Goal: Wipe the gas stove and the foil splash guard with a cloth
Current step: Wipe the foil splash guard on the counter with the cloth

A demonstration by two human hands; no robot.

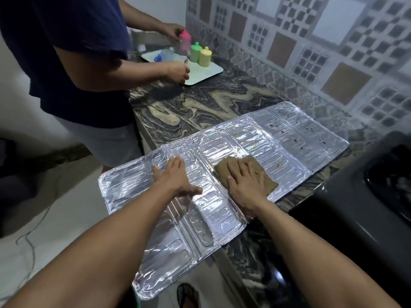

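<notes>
The foil splash guard (289, 134) lies unfolded flat across the marble counter, its near-left panels hanging past the counter edge. Small food specks dot its far right panels. My left hand (174, 176) rests flat on the foil with fingers spread, holding nothing. My right hand (246, 183) presses flat, fingers extended, on a brown cloth (224, 168) lying on the middle of the foil. The black gas stove (360, 196) sits at the right edge of the view, apart from both hands.
Another person in a dark shirt (73, 52) stands at the left by the counter, handling bottles over a white tray (209, 71) with pink, green and yellow bottles (201, 53). A patterned tile wall (311, 52) backs the counter. A sandal (188, 295) lies on the floor below.
</notes>
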